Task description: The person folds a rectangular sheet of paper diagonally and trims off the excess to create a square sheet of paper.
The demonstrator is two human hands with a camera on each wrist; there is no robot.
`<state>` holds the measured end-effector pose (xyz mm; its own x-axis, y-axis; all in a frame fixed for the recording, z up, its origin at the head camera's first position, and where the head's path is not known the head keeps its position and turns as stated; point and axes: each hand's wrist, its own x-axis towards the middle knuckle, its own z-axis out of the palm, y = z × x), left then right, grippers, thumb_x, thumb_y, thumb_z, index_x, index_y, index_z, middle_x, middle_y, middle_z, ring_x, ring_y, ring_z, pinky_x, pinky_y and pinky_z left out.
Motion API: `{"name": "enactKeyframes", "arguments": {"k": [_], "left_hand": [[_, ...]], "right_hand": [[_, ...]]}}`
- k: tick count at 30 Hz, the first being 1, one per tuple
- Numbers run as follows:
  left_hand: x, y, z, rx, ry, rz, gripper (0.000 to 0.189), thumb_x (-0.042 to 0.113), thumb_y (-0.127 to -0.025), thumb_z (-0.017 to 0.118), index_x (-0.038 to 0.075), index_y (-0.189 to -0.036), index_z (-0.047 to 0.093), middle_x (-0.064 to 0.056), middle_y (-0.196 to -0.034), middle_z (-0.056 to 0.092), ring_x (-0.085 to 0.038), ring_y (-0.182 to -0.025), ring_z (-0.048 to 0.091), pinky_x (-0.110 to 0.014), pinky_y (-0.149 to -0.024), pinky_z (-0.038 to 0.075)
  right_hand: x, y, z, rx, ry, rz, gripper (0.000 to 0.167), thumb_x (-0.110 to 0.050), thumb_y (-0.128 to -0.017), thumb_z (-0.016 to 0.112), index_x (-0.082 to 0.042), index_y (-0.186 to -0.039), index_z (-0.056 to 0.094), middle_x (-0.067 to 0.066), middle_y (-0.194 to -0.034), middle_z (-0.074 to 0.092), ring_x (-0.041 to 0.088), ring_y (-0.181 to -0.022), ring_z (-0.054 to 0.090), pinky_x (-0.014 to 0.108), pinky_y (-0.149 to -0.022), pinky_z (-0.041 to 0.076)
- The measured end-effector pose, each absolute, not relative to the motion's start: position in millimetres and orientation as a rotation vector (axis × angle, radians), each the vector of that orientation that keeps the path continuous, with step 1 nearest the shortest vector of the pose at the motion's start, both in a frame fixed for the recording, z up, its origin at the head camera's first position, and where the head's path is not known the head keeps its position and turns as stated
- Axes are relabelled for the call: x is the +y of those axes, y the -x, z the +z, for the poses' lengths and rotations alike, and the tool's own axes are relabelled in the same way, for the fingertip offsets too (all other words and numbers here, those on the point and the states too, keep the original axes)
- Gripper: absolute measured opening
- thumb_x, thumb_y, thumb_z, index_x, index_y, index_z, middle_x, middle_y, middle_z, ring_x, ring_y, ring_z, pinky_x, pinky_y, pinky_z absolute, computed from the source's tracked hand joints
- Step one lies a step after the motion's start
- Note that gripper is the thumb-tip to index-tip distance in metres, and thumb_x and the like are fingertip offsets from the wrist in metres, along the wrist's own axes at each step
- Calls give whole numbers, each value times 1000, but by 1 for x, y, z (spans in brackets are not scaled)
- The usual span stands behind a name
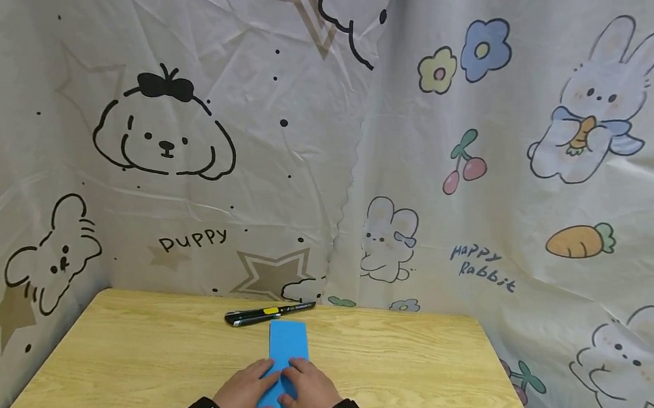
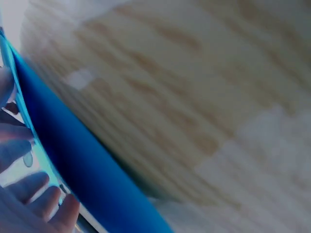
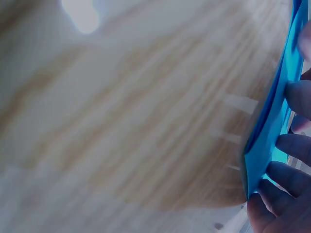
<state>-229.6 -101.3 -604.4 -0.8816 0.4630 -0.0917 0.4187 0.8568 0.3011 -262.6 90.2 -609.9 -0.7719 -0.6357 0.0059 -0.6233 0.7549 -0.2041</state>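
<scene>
A folded strip of blue paper [image 1: 289,340] lies lengthwise at the front middle of the table. My left hand [image 1: 245,393] rests on its left side and my right hand [image 1: 312,391] on its right side, with fingers spread and the fingertips close together over the middle. In the left wrist view, the folded paper [image 2: 92,160] shows a gap between its layers along the side. The right wrist view also shows layers of the paper [image 3: 265,141] slightly apart at the edge, under the right fingertips. Part of the strip is hidden beneath both hands.
Just beyond the paper's far end, a black utility knife [image 1: 269,314] with a yellow part lies slantwise on the wooden table [image 1: 404,374]. Behind the table hangs a printed cloth [image 1: 283,159] with cartoon animals. Both wrists wear black straps.
</scene>
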Motion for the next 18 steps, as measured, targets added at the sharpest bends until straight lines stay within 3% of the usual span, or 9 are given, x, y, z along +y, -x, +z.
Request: {"name": "enactKeyframes", "arguments": {"k": [9, 18], "left_hand": [[-105, 222, -618, 2828, -742, 444, 71, 50, -88, 62, 6, -142, 45, -15, -150, 36, -31, -139, 31, -50, -109, 30], [-104, 227, -615, 2849, -849, 354, 71, 47, -85, 68, 6, -140, 47, -12, -144, 43, -25, -133, 41, -44, -106, 36]], "right_hand": [[79, 281, -594, 2919, 1064, -306, 35, -37, -90, 65, -14, -115, 67, 2, -118, 62, 19, -111, 58, 33, -92, 49], [26, 313, -584, 3010, 1185, -229, 38, -33, -87, 68, -14, -120, 64, 4, -124, 58, 21, -110, 58, 32, -89, 49]]}}
